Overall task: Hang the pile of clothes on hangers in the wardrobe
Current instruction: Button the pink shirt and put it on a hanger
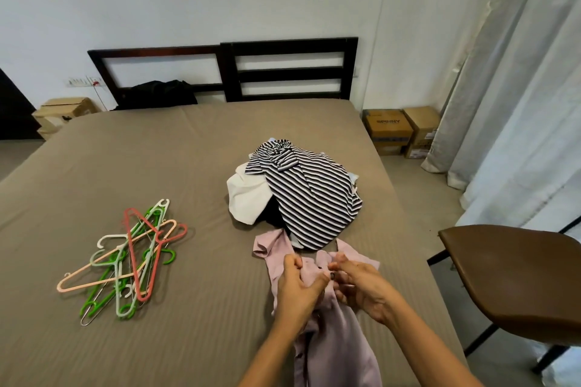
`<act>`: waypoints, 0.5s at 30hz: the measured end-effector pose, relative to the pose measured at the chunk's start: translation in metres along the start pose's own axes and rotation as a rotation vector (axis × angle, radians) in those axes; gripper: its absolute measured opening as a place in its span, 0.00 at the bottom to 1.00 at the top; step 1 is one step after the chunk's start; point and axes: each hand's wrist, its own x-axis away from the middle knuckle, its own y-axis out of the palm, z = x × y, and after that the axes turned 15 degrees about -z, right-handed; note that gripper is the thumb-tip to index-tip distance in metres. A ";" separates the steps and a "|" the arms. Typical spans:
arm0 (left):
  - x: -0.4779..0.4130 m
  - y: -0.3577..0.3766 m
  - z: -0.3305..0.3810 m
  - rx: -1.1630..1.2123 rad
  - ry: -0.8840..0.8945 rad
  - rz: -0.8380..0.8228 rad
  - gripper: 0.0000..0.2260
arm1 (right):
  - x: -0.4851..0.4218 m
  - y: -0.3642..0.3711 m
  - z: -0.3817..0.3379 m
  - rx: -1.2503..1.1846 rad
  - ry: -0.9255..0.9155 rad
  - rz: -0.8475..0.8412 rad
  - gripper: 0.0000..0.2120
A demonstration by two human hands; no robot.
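Observation:
A pale pink shirt (338,352) lies stretched on the brown bed (188,160) in front of me. My left hand (297,287) grips its fabric near the collar. Close beside it, my right hand (361,287) pinches the same shirt, a dark ring on one finger. Beyond my hands sits the pile of clothes (301,195): a black-and-white striped garment on top, a white one at its left. Several plastic hangers (129,258) in green, pink, peach and white lie tangled on the bed to the left.
A dark wooden headboard (226,72) stands against the wall, with a black garment (160,93) at its foot. A brown chair (515,280) stands at the right of the bed. Cardboard boxes (399,130) sit by the curtains (509,88), another box (64,111) at far left.

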 end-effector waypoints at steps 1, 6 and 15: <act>0.003 0.001 -0.002 -0.014 0.038 -0.026 0.17 | -0.004 -0.004 -0.001 0.151 0.077 0.028 0.13; 0.011 0.008 -0.020 0.148 0.038 -0.146 0.16 | -0.017 -0.007 -0.003 0.432 0.306 0.103 0.07; 0.002 0.001 -0.023 -0.037 -0.194 -0.236 0.08 | -0.012 0.007 0.008 -0.287 -0.135 0.092 0.14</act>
